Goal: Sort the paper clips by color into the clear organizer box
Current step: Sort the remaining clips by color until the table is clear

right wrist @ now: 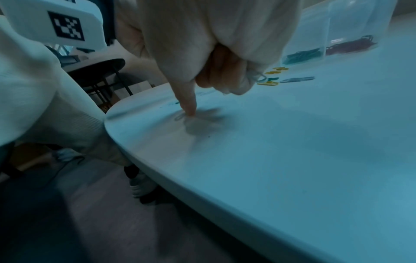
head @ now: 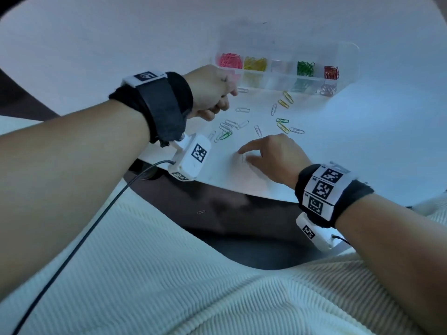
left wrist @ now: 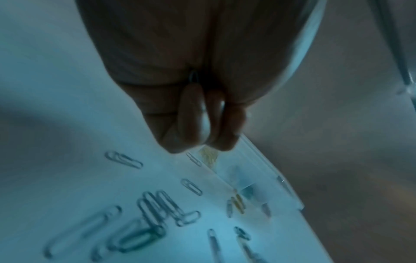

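Observation:
The clear organizer box (head: 348, 54) lies at the back right of the white table, with pink, yellow, pale, green and red clips in separate compartments. Loose paper clips (head: 228, 125) lie scattered in front of it: mostly pale ones, some yellow (head: 287, 96) and green (head: 282, 120). My left hand (head: 217, 97) hovers by the box's left end with fingers curled; the left wrist view shows a pale clip (left wrist: 193, 78) tucked in the palm. My right hand (head: 256, 153) presses its index fingertip (right wrist: 190, 111) on a pale clip (right wrist: 180, 116) near the table's front edge, while its curled fingers hold another pale clip (right wrist: 258, 77).
The table's rounded front edge (right wrist: 157, 169) is close to my right hand. One clip (head: 200, 212) lies on the dark floor below. A cable (head: 96, 218) runs from the left wrist camera across my lap. A dark side table (right wrist: 96, 65) stands beyond.

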Demonstrator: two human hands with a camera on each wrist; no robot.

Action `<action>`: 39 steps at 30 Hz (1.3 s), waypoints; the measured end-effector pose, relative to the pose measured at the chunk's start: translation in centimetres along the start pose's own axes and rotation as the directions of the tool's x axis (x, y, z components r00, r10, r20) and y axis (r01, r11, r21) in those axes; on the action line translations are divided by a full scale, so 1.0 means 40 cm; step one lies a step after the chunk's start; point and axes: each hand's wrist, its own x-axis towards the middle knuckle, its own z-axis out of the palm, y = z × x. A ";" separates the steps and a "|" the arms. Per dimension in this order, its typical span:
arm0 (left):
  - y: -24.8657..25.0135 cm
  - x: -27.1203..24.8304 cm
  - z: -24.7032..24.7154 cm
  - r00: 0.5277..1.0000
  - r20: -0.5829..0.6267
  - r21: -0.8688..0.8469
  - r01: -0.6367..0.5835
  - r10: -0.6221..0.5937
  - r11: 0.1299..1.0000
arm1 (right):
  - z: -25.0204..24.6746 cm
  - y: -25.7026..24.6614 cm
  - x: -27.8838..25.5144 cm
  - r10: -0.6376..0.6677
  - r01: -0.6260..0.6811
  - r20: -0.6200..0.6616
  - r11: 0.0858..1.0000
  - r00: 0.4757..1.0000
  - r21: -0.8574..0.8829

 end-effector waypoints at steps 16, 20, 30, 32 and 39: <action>-0.058 0.044 -0.005 0.982 -0.147 0.792 0.044 0.120 0.609 | -0.040 0.009 0.019 0.232 -0.225 0.030 0.895 0.972 0.385; -0.058 0.050 -0.005 0.983 -0.159 0.764 0.063 0.092 0.642 | -0.083 0.030 0.029 0.287 -0.383 0.293 0.340 0.912 0.859; -0.077 0.071 -0.001 0.990 -0.133 0.748 0.073 0.041 0.660 | -0.148 0.111 0.051 -0.074 -0.240 0.299 -0.786 0.952 0.570; -0.077 0.067 -0.003 0.988 -0.152 0.732 0.098 0.021 0.674 | -0.154 0.108 0.045 -0.036 -0.198 0.290 -0.809 0.956 0.553; 0.016 0.022 0.001 0.986 0.075 -0.081 0.157 -0.151 0.984 | -0.265 0.101 0.018 0.066 -0.031 0.139 -0.801 0.988 0.598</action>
